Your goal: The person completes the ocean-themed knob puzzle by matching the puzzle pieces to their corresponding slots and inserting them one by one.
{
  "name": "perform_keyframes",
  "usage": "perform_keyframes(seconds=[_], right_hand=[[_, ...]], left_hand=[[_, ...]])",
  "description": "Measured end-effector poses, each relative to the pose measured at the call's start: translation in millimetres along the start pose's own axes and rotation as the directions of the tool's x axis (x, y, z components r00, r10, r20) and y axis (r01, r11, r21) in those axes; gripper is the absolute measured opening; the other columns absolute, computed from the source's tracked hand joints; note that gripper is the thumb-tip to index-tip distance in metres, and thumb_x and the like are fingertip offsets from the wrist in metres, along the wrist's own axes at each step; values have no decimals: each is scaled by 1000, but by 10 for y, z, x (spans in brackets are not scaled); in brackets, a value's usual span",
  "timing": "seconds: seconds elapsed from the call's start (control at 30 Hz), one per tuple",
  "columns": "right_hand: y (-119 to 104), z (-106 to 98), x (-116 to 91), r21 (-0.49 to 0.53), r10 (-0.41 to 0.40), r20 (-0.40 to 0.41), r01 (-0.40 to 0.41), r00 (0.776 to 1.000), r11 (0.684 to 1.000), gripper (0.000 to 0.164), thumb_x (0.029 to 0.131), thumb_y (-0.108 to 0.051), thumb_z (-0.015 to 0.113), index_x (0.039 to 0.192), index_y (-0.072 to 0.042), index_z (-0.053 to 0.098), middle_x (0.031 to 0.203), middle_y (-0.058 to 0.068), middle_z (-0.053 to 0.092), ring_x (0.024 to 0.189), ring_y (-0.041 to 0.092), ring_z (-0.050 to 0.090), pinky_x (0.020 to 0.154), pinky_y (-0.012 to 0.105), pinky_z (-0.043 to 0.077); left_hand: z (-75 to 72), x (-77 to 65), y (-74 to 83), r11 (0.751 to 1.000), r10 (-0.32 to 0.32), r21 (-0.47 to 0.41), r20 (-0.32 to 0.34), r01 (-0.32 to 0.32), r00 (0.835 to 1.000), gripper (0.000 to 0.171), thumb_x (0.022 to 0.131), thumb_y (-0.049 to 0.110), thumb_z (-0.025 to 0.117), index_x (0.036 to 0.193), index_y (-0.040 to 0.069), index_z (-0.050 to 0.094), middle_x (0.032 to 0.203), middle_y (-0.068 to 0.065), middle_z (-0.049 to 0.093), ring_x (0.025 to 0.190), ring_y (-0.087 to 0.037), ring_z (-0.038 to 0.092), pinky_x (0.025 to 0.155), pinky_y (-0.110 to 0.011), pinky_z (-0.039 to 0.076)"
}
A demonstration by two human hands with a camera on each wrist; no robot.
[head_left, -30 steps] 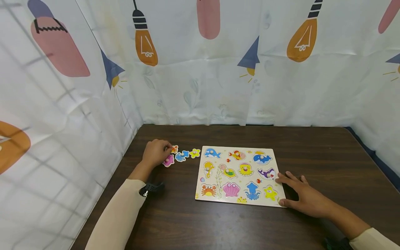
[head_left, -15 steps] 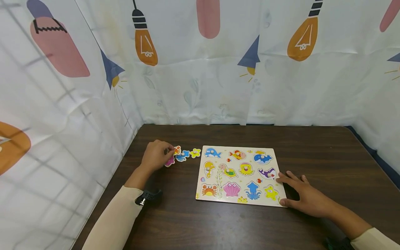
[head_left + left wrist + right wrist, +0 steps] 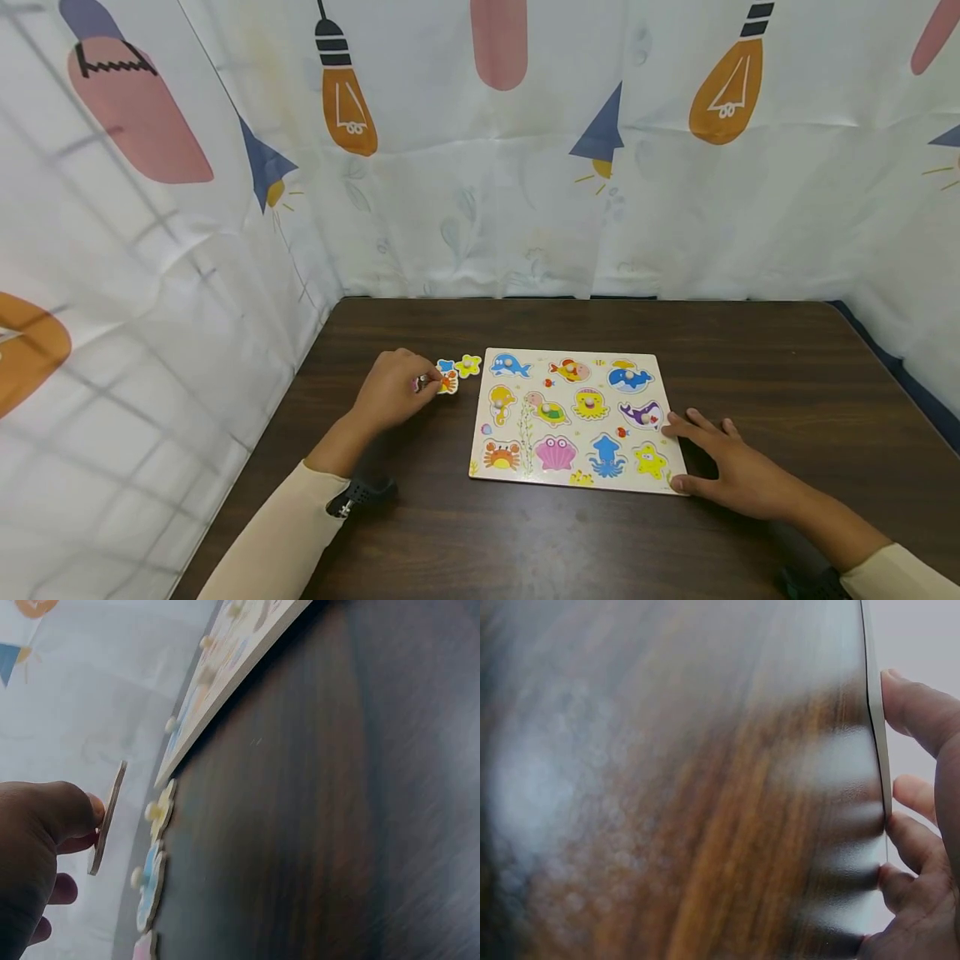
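Note:
My left hand [image 3: 396, 388] pinches an orange crab puzzle piece [image 3: 448, 382] between thumb and fingertips. In the left wrist view the crab piece [image 3: 109, 819] shows edge-on, raised off the table. Beneath and beyond it lie a blue squid piece [image 3: 151, 886] and a yellow starfish piece [image 3: 468, 366]. Part of a pink piece [image 3: 144, 948] shows at the bottom of that view; from the head my hand mostly covers it. My right hand [image 3: 738, 471] rests with spread fingers on the right edge of the sea-animal puzzle board [image 3: 525, 483], thumb at the near corner.
Knobbed pieces such as a seahorse [image 3: 501, 405] and an octopus [image 3: 590, 406] sit in the board's upper two rows. Its bottom row shows printed crab, shell, squid and starfish pictures. The brown table [image 3: 420, 517] meets a patterned curtain [image 3: 480, 208] behind and to the left.
My left hand has lifted the crab piece and carried it right, toward the board, so it now overlaps the squid piece in the head view. My right hand stays at the board's edge.

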State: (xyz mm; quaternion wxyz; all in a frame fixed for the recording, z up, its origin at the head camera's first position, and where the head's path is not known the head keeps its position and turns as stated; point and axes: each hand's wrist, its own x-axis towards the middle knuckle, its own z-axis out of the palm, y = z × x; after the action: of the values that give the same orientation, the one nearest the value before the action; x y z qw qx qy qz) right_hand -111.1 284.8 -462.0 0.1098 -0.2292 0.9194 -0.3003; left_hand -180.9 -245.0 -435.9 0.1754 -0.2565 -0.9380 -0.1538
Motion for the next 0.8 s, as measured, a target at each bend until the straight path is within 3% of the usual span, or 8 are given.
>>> perform_keyframes(seconds=[0.33, 0.5, 0.63, 0.8], right_hand=[[3, -3, 2, -3, 6, 4, -6, 1000, 1000, 80, 86, -59, 74, 149, -17, 51, 162, 19, 34, 149, 49, 19, 117, 65, -3], [2, -14, 5, -2, 18, 5, -18, 1000, 1000, 81, 85, -59, 75, 150, -17, 50, 162, 23, 31, 149, 50, 19, 117, 66, -3], [-1, -9, 5, 0, 10, 5, -10, 1000, 1000, 81, 85, -59, 75, 150, -17, 50, 162, 24, 31, 149, 50, 20, 117, 66, -3], [-3, 3, -1, 7, -4, 0, 4, 1000, 1000, 81, 86, -58, 74, 151, -17, 49, 162, 22, 31, 149, 51, 19, 117, 65, -4]], left_hand=[[65, -72, 256, 999, 47, -3, 60, -47, 997, 8, 85, 20, 83, 85, 26, 78, 78, 17, 65, 82, -12, 58, 80, -44, 46], [72, -74, 385, 994, 106, -30, 68, -104, 992, 9, 84, 19, 83, 85, 25, 78, 76, 17, 62, 77, -9, 52, 76, -38, 44], [80, -93, 483, 987, 153, -56, 72, -150, 986, 6, 84, 18, 82, 85, 23, 79, 78, 16, 64, 76, -9, 51, 74, -36, 42], [118, -128, 555, 985, 167, -58, 95, -162, 981, 5, 84, 21, 82, 86, 24, 79, 82, 15, 68, 81, -9, 55, 78, -35, 43]])
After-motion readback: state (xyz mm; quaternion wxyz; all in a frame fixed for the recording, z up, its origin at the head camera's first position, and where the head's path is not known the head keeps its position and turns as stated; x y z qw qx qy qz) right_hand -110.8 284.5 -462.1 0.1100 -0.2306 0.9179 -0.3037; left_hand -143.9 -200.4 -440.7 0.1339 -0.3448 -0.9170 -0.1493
